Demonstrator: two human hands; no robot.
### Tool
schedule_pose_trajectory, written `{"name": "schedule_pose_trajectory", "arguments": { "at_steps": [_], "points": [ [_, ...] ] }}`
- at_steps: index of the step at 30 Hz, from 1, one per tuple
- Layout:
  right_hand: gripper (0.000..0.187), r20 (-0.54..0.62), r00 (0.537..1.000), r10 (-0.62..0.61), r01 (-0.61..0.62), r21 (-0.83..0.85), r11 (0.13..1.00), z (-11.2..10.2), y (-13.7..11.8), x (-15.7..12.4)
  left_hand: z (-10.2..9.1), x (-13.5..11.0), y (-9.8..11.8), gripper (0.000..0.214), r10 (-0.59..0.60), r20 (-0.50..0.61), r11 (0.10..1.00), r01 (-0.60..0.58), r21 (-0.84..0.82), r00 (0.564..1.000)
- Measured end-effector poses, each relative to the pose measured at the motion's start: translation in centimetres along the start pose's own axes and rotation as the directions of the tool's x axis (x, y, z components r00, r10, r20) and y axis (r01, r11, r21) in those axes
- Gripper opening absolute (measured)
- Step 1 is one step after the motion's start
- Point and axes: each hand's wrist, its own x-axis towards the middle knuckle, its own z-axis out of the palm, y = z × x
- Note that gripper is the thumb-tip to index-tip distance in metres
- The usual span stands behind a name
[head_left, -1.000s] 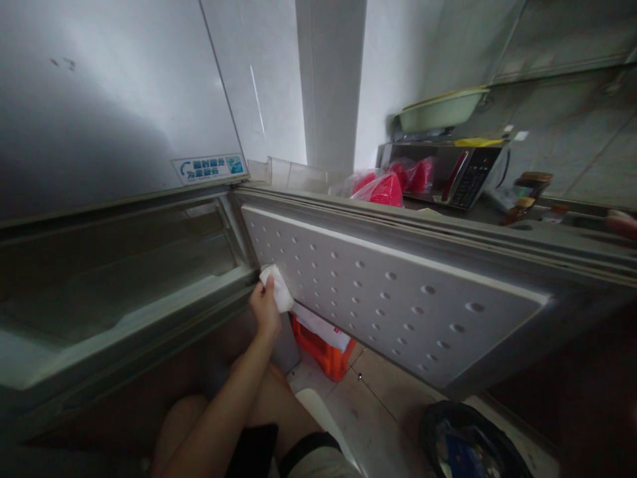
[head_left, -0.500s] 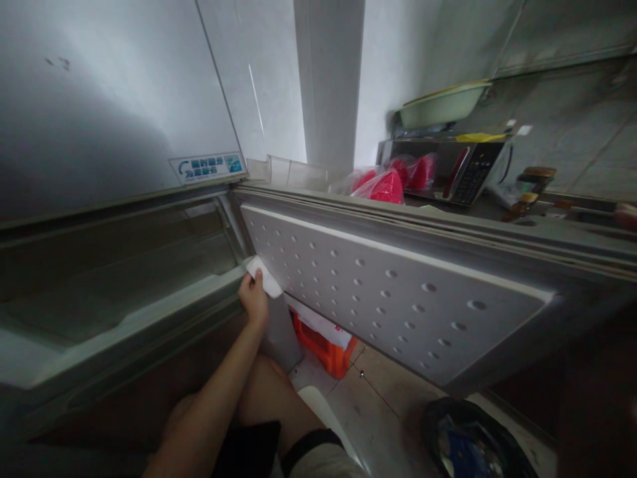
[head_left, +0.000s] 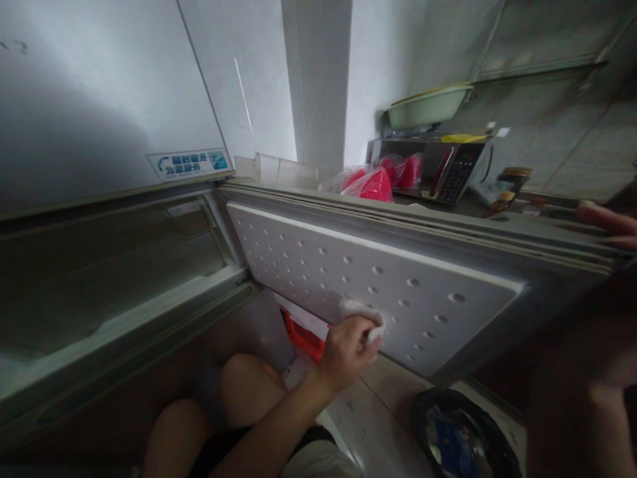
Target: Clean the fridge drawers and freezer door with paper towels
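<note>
The cloth (head_left: 362, 312) is bunched in the left hand (head_left: 346, 348), fingers curled tight round it and pressing it flat against the lower edge of the open freezer door's (head_left: 398, 279) dimpled inner panel. Farther along, the right hand (head_left: 604, 222) grips the door's top rim, seemingly to steady it. Beyond sit red bags (head_left: 375, 184) and a microwave (head_left: 448, 172).

Right hand (head_left: 604, 222) — cut off (frame edge).
</note>
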Motion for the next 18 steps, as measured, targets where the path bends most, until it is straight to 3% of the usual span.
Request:
{"name": "schedule_pose_trajectory", "arguments": {
  "at_steps": [3, 6, 9, 13, 18],
  "points": [
    [0.028, -0.010, 0.996, -0.091, 0.092, 0.075, 0.993, 0.7, -0.5, 0.1, 1.7, 1.2, 3.4, 0.011, 0.256, 0.191, 0.963, -0.266, 0.030, 0.948],
    [0.026, -0.039, 0.995, -0.097, 0.101, 0.104, 0.990, 1.1, -0.7, -0.1, 3.4, 1.5, 5.8, 0.012, 0.384, 0.349, 0.886, -0.447, 0.120, 0.855],
    [0.026, -0.024, 0.997, -0.072, 0.074, 0.102, 0.992, 1.1, -0.9, -0.2, 4.4, 0.9, 6.7, 0.015, 0.474, 0.401, 0.806, -0.570, 0.161, 0.783],
    [0.027, -0.007, 0.996, -0.084, 0.084, 0.125, 0.989, 0.8, -0.7, -0.1, 4.1, -0.3, 4.6, 0.014, 0.433, 0.487, 0.777, -0.588, 0.225, 0.758],
    [0.028, -0.001, 0.992, -0.124, 0.123, 0.112, 0.986, 0.6, -0.2, 0.0, -0.3, -0.9, -1.2, 0.012, 0.270, 0.557, 0.770, -0.524, 0.365, 0.785]
  ]
}}
